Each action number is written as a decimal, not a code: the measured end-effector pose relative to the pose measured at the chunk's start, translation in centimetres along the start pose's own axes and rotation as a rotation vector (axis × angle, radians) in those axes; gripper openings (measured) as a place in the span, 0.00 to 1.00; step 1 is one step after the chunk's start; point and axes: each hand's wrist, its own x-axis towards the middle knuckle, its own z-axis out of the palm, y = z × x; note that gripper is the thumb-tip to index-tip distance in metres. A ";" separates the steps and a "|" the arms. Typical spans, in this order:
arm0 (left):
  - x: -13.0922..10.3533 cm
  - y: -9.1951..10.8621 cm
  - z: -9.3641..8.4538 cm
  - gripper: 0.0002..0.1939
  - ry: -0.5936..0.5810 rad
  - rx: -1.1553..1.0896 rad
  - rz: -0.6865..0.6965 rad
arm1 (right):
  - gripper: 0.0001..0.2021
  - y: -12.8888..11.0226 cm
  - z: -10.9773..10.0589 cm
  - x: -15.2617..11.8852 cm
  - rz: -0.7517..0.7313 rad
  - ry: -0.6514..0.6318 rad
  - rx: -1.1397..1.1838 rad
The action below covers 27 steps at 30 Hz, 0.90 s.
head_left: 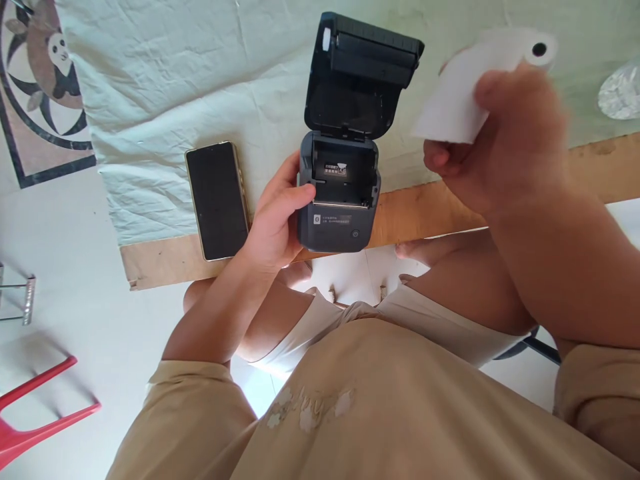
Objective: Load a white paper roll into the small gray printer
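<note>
A dark portable label printer [339,227] is held over the table's near edge by my left hand [278,217], its thumb on the printer's left side. The printer's lid [355,83] stands swung up and back, and the paper bay shows no roll inside. Off to the right, my right hand [510,133] grips a white paper roll [515,48] with a dark core hole. A loose flap of its paper hangs between thumb and fingers. This hand is slightly blurred, and the roll is apart from the printer.
A phone [217,200] with a dark screen lies left of my left hand. Pale green cloth [175,73] covers the wooden table [160,261]. A crumpled clear plastic thing [620,93] is at the far right. Red chair legs [45,400] stand on the floor at lower left.
</note>
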 end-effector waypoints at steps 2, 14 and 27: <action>-0.1 0.2 0.2 0.14 0.011 0.009 -0.017 | 0.19 0.9 0.0 -0.1 -0.081 0.023 -0.137; -0.2 0.1 0.2 0.21 0.072 0.067 -0.051 | 0.18 3.5 -1.5 0.5 -0.472 -0.048 -0.890; -0.1 0.8 0.1 0.16 -0.025 -0.019 -0.055 | 0.23 0.7 -4.6 1.1 -0.569 0.319 -0.995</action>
